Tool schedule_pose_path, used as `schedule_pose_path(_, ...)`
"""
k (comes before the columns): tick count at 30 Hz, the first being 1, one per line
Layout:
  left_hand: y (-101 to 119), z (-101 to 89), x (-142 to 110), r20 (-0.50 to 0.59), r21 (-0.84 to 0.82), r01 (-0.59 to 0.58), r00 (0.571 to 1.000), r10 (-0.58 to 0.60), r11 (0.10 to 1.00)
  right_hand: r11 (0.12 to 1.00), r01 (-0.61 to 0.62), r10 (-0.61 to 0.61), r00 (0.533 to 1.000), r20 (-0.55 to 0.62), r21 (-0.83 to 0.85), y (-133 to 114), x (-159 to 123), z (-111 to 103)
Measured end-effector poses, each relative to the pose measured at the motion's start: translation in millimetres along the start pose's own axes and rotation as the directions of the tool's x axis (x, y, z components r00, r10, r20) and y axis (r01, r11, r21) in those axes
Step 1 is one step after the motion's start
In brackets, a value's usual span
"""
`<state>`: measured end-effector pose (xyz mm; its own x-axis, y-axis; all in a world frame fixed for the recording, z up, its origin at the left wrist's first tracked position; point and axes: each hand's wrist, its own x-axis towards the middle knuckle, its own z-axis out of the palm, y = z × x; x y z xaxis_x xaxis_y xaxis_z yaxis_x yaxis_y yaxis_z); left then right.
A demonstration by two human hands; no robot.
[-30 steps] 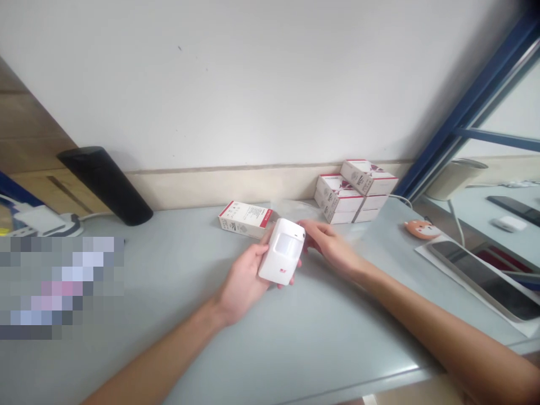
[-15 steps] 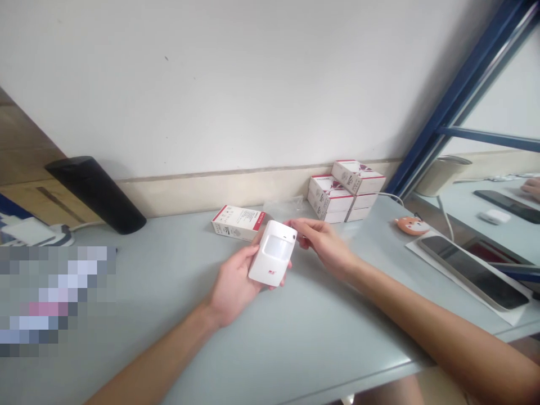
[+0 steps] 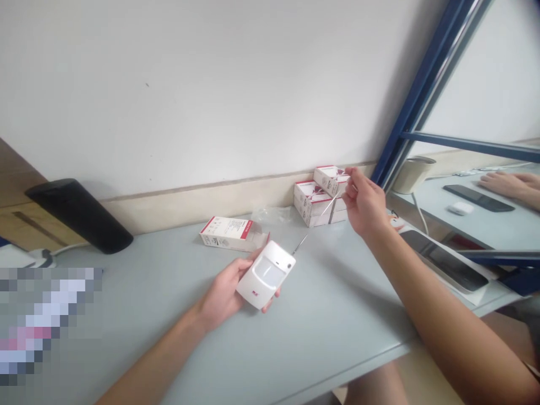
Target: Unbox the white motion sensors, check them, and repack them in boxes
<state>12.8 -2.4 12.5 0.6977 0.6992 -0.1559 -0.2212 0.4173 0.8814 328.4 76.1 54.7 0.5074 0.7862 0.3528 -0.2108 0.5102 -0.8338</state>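
My left hand (image 3: 225, 289) is wrapped round a white motion sensor (image 3: 266, 274), its pale window and small red mark facing up. From the sensor's upper right corner a thin metal telescopic antenna (image 3: 301, 243) sticks out, slanting up to the right. The far end of the antenna is pinched in the fingers of my right hand (image 3: 365, 199), raised above the table. Just behind the sensor lies an opened white and red box (image 3: 234, 233). Crumpled clear plastic (image 3: 273, 215) rests beside that box.
Several white and red boxes (image 3: 312, 205) are stacked against the wall. A black cylinder-like object (image 3: 80, 216) leans at the left. To the right, a phone (image 3: 442, 260) lies on a white box, beyond which another person's hands (image 3: 510, 184) show past the blue frame (image 3: 468, 146).
My right hand has moved up and right, drawing the antenna out long from the sensor. My left hand holds the sensor slightly lower and more tilted. The view has shifted a little.
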Motion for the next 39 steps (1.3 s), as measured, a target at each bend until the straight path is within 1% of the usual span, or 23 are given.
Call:
schedule_pose_path(3, -0.6, 1.0, 0.6, 0.007, 0.003, 0.009, 1.0, -0.009, 1.0, 0.999, 0.022, -0.021, 0.998, -0.051, 0.023, -1.0, 9.9, -9.6)
schedule_pose_path(6, -1.7, 0.9, -0.2, -0.007, 0.007, 0.014, 1.0, -0.014, 1.0, 0.998, -0.036, 0.038, 0.998, -0.046, 0.045, 3.9, 11.5, -11.3)
schedule_pose_path(8, -2.1, 1.7, -1.4, -0.033, 0.002, 0.013, 0.999, -0.013, 1.0, 0.995, -0.087, 0.09, 0.994, -0.057, 0.046, 9.3, 11.0, -10.4)
schedule_pose_path(10, -2.6, 3.2, -2.2, -0.07, -0.002, 0.005, 0.998, -0.005, 1.0, 0.993, -0.113, 0.115, 0.989, -0.098, 0.026, 14.6, 10.6, -9.8)
schedule_pose_path(13, -4.3, 5.5, -1.7, -0.13, 0.006, -0.031, 0.991, 0.032, 1.0, 0.996, -0.08, 0.074, 0.987, -0.145, -0.038, 18.0, 9.0, -9.2)
schedule_pose_path(15, -6.1, 6.3, -0.9, -0.157, 0.008, -0.052, 0.986, 0.052, 0.999, 0.996, -0.02, 0.009, 0.992, -0.123, -0.088, 15.5, 5.6, -7.5)
schedule_pose_path(18, -8.1, 7.6, -1.1, -0.193, 0.029, -0.04, 0.98, 0.045, 0.999, 0.989, 0.073, -0.075, 0.997, -0.016, -0.132, 6.6, -3.0, -2.2)
schedule_pose_path(21, -8.3, 10.5, -3.0, -0.206, 0.089, -0.001, 0.978, 0.02, 0.996, 0.984, 0.109, -0.095, 0.99, 0.101, -0.142, -1.2, -10.9, 3.7)
schedule_pose_path(23, -7.8, 12.4, -4.4, -0.199, 0.132, 0.019, 0.98, 0.008, 0.991, 0.98, 0.124, -0.102, 0.985, 0.141, -0.157, -3.1, -13.3, 5.7)
schedule_pose_path(24, -7.7, 12.9, -4.9, -0.196, 0.149, 0.026, 0.981, 0.004, 0.988, 0.977, 0.136, -0.112, 0.983, 0.146, -0.164, -3.1, -13.5, 5.8)
schedule_pose_path(26, -7.7, 12.7, -5.5, -0.185, 0.161, 0.031, 0.983, 0.0, 0.987, 0.974, 0.162, -0.144, 0.983, 0.116, -0.16, -2.1, -12.6, 4.7)
schedule_pose_path(30, -9.1, 9.2, -6.7, -0.122, 0.125, 0.006, 0.992, 0.009, 0.992, 0.979, 0.174, -0.167, 0.984, 0.063, -0.11, 0.8, -9.8, 0.7)
schedule_pose_path(36, -11.2, 8.1, -9.2, -0.105, 0.215, 0.027, 0.995, -0.005, 0.976, 0.969, 0.191, -0.182, 0.981, 0.074, -0.156, 7.8, -7.4, -2.9)
schedule_pose_path(39, -11.9, 7.9, -9.6, -0.098, 0.225, 0.029, 0.995, -0.007, 0.974, 0.966, 0.207, -0.197, 0.977, 0.078, -0.156, 10.4, -5.3, -5.1)
